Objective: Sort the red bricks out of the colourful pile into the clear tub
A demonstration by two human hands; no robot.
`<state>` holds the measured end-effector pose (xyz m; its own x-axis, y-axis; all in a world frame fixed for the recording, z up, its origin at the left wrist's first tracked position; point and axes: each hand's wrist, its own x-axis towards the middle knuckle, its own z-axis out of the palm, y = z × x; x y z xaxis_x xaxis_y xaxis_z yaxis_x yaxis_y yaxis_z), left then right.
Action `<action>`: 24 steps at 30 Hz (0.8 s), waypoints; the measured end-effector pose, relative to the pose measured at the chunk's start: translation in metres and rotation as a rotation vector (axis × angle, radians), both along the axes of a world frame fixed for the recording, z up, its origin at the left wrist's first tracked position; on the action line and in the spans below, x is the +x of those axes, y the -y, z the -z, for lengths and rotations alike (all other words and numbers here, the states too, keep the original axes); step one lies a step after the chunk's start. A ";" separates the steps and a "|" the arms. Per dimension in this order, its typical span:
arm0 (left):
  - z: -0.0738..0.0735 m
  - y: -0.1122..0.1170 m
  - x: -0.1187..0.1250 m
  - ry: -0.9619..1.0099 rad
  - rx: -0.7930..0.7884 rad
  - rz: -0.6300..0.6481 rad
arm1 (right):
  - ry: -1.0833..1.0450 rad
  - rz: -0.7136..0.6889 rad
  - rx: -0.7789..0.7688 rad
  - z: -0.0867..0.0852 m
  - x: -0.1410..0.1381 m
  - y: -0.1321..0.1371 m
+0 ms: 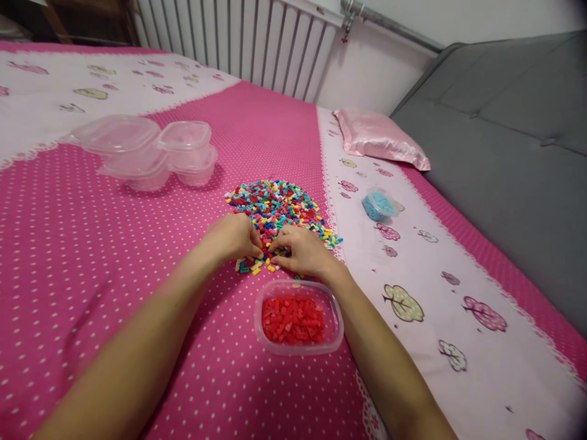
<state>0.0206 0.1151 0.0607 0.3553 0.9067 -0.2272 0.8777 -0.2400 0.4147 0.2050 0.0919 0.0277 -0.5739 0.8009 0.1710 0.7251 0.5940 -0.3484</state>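
Observation:
A pile of small multicoloured plastic building pieces (pixel 279 201) is heaped on the bedspread. My left hand (pixel 236 237) is at the pile's near left edge, thumb and forefinger pinched together near some red pieces; what lies between the fingertips is too small to make out. Facing it, my right hand (pixel 302 249) touches the near side of the pile, its thumb and forefinger apart with loose pieces between and below them. Just in front of the hands stands an uncovered clear plastic container (pixel 334 327) holding many red pieces (pixel 293 319).
Clear plastic containers and lids (pixel 190 153) are stacked at the left. A small tub of blue pieces (pixel 378 206) sits at the right. Beyond are a pink pillow (pixel 380 139), a grey headboard (pixel 499 122) and a white radiator (pixel 243 43). A pink dotted bedspread (pixel 220 366) lies underneath.

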 end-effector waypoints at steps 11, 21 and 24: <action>0.002 0.008 0.012 -0.059 0.141 -0.015 | -0.025 -0.008 0.050 0.002 -0.002 0.001; -0.002 0.003 0.001 0.492 -0.143 -0.083 | -0.317 0.000 0.091 -0.002 0.004 -0.003; -0.006 0.003 -0.001 0.733 -0.246 -0.159 | -0.460 0.040 0.059 -0.008 0.006 -0.002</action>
<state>0.0194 0.1119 0.0663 0.3625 0.9134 -0.1853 0.3760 0.0386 0.9258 0.2106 0.0937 0.0354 -0.3966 0.8020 0.4466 0.5259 0.5972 -0.6056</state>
